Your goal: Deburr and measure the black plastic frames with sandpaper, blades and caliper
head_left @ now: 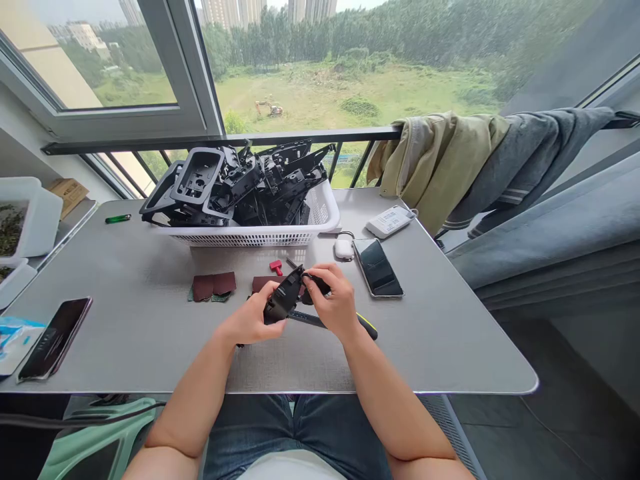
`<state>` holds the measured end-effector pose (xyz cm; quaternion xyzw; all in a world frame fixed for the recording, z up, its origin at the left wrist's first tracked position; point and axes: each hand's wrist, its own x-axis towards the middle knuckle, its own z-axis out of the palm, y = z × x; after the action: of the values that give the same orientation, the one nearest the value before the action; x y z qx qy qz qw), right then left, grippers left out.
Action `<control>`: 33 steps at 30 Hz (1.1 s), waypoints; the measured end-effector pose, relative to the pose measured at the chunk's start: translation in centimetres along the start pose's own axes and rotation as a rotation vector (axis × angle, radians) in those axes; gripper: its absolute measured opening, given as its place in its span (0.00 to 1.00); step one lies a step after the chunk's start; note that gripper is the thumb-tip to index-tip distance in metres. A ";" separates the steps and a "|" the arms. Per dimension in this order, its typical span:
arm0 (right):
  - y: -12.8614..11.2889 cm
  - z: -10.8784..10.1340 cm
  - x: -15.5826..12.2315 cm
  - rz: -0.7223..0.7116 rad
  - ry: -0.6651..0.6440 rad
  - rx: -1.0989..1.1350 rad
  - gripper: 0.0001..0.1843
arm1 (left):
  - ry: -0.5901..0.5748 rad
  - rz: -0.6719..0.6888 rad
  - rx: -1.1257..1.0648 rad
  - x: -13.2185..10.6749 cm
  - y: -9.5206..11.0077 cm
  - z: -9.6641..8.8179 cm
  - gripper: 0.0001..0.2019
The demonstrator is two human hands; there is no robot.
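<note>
Black plastic trim piece clamped in a narrow two-handed grip, left hand low, right hand high.

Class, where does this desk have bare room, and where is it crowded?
Bare tabletop lies left of the sandpaper sheets, below the white basket, and right of the smartphone. Crowded: left hand and right hand around the black plastic part.

On the grey table, a white basket sits at the far edge, with a lighter, sandpaper, a screwdriver, a power bank and two phones nearby.
</note>
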<state>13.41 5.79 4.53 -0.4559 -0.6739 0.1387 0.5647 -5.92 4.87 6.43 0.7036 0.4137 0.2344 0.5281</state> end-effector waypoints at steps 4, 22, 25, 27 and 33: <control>-0.6 0.0 -0.1 -0.073 0.068 0.040 0.07 | -0.028 -0.008 -0.031 -0.1 -0.1 0.1 0.18; -1.3 0.4 -0.6 -0.194 -0.048 0.113 0.10 | -0.035 -0.021 0.111 0.0 0.1 0.2 0.16; -0.9 0.3 -0.4 -0.095 -0.025 0.051 0.09 | -0.041 -0.037 0.076 0.0 0.1 0.1 0.16; -0.5 0.2 -0.1 -0.024 0.023 0.008 0.08 | -0.049 -0.048 0.052 0.0 0.0 0.1 0.16; -0.4 0.0 0.0 -0.067 -0.026 0.033 0.08 | -0.002 -0.033 0.043 0.0 -0.6 0.0 0.18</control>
<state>13.27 5.57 4.78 -0.4220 -0.6934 0.1368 0.5678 -6.06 4.95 5.90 0.7083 0.4295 0.2160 0.5170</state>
